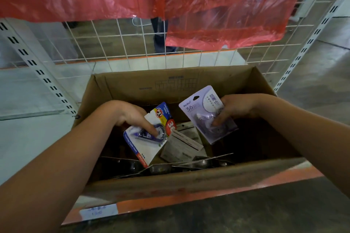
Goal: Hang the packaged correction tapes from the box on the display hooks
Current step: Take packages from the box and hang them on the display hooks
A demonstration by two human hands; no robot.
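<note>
Two packaged correction tapes are held above the open cardboard box [121, 89], which is taken here as the landmark and is seen resting on an orange-edged shelf [189, 200]. Over the left half of the box, a white, blue and red package [140, 142] — printed "CORRECTION TAPE" and "36" — is grasped by the left hand [132, 117], the fingers being curled over its blister and a second card of the same colours [166, 117] being held behind it. Over the right half of the box, a lilac package [202, 115] marked "36" is gripped by the right hand [233, 109], its thumb being pressed on the clear blister and its hang hole being turned toward the far wall of the box. Inside the box, below both hands, more carded packages [181, 147] are seen lying loosely — some face down. Behind the box, a white wire grid panel [117, 43] is stood upright, and above that, red plastic sheeting [208, 9] is draped.
</note>
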